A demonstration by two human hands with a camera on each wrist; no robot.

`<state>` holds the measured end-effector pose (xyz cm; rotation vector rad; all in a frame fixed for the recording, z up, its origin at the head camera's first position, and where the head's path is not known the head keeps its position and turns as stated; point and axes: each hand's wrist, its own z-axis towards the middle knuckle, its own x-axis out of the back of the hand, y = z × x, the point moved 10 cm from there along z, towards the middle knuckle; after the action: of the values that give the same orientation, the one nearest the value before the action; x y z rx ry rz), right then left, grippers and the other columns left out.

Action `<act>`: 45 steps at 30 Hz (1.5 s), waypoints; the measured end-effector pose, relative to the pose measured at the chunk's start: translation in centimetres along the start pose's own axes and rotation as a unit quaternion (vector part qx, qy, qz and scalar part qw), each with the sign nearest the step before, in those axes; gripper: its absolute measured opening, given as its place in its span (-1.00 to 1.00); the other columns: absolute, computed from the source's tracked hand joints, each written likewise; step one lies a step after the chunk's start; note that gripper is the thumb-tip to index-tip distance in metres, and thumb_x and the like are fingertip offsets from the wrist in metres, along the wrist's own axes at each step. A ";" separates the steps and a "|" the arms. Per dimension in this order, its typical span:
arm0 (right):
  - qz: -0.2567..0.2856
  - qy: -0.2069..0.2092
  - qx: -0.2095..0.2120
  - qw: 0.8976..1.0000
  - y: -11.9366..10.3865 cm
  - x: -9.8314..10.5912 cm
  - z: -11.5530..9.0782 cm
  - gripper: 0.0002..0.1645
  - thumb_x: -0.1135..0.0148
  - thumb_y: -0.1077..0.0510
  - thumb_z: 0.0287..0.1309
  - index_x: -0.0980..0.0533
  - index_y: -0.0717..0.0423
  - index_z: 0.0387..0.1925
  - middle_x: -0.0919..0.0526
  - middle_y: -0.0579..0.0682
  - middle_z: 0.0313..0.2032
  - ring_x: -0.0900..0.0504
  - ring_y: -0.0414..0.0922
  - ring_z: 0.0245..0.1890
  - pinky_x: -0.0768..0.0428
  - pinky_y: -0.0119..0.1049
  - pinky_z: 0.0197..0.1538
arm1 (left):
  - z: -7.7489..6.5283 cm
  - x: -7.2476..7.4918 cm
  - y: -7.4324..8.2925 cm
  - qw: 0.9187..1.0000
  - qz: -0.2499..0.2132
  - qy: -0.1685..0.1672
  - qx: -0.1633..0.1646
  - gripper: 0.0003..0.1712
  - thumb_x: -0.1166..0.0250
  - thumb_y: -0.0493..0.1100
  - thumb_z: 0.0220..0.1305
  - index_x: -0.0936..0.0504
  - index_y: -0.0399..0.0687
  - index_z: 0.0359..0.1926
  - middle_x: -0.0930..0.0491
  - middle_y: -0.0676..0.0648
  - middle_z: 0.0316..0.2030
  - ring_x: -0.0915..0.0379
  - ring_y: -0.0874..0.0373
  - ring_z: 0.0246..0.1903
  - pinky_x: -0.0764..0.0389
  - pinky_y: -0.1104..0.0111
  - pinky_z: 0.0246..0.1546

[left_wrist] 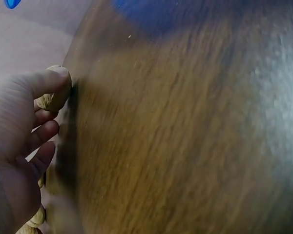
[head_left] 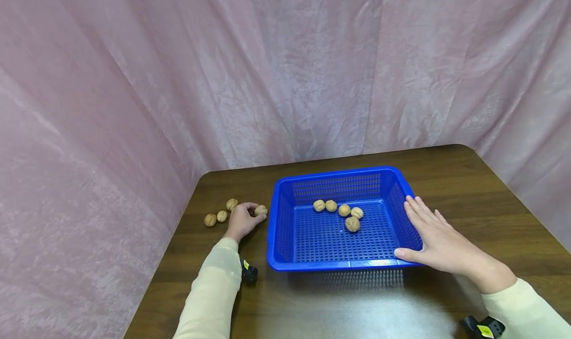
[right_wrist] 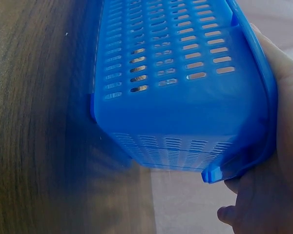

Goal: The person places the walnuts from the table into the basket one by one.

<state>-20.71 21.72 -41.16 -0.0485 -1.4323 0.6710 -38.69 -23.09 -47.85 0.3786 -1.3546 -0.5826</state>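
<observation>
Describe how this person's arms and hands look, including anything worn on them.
The left sleeve and right sleeve are long, pale cream-yellow, and end near the wrists. The left hand and right hand wear no gloves. The left wrist camera and right wrist camera are black with yellow markings.

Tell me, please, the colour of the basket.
The basket is blue; the head view shows it best.

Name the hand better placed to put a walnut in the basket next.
Probably the left hand: it pinches a walnut beside the basket, with three more close by. The right hand rests on the basket's opposite rim.
</observation>
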 end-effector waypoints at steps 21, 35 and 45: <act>-0.004 -0.003 0.001 1.000 -0.1 0.1 0.0 0.31 -0.23 -0.41 0.06 0.11 0.35 0.46 0.18 0.25 0.48 0.40 -0.01 0.48 0.30 0.20 0.38 | -1.9 7.2 4.1 0.995 -0.028 0.061 -0.074 -0.59 -0.50 0.02 0.01 -0.71 -0.10 -0.16 -0.65 0.01 -0.30 -0.55 0.08 -0.27 -0.56 0.22 -0.22; 0.003 -0.011 -0.002 1.000 0.0 -0.1 -0.1 0.30 -0.22 -0.41 0.07 0.15 0.33 0.47 0.20 0.24 0.48 0.42 0.00 0.48 0.39 0.14 0.39 | -3.7 8.7 13.0 0.983 -0.009 0.023 -0.184 -0.64 -0.48 0.05 0.04 -0.70 -0.02 -0.18 -0.64 0.12 -0.26 -0.50 0.09 -0.26 -0.51 0.26 -0.24; 0.003 -0.003 0.002 1.000 -0.1 0.0 0.0 0.31 -0.24 -0.41 0.05 0.12 0.35 0.46 0.17 0.25 0.48 0.40 0.00 0.48 0.30 0.22 0.38 | -4.6 7.2 19.5 0.964 -0.015 -0.003 -0.265 -0.66 -0.47 0.05 0.04 -0.72 0.00 -0.19 -0.61 0.17 -0.32 -0.48 0.20 -0.35 -0.50 0.37 -0.35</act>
<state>-20.69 21.65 -41.09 -0.0476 -1.4373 0.6790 -30.06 -12.11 -31.84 -0.0403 -1.1452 -0.9404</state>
